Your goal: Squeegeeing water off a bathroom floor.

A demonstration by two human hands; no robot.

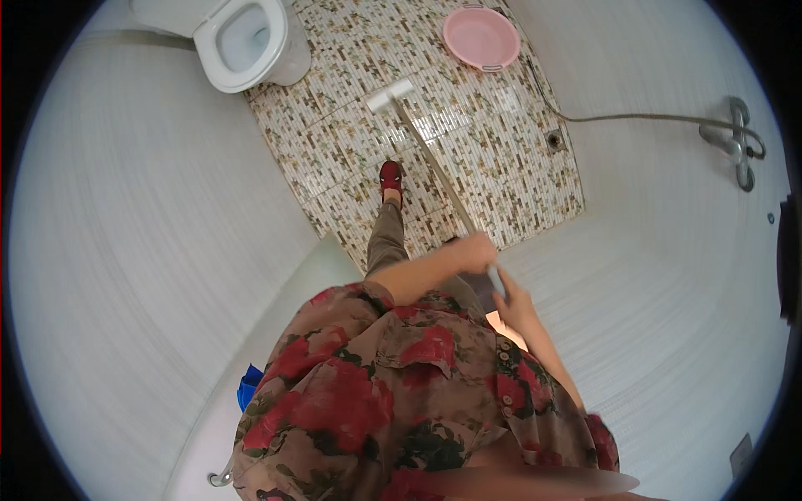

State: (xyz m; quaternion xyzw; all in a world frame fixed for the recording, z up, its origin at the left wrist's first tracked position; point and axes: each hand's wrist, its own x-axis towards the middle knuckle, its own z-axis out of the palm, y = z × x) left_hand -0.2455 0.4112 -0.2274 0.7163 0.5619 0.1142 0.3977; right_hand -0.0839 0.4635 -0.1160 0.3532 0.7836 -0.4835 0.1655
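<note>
A mop with a long handle (pixel 442 172) slants across the tiled floor, its pale, narrow, bar-shaped head (pixel 390 96) lying on the tiles. My left hand (pixel 477 252) is wrapped around the upper handle. Just behind it, my right hand (pixel 516 305) grips the handle near its pale grey end. Both hands are in front of my waist. My foot in a dark red shoe (pixel 391 176) stands on the tiles to the left of the handle; my other foot is hidden behind my arms and clothing.
At the upper left stands a white toilet (pixel 294 59) with its lid up. A pink basin (pixel 481 37) sits by the right wall. A hose (pixel 633 116) runs from a wall tap (pixel 739 144) down towards the floor. A floor drain (pixel 555 141) lies near the right edge.
</note>
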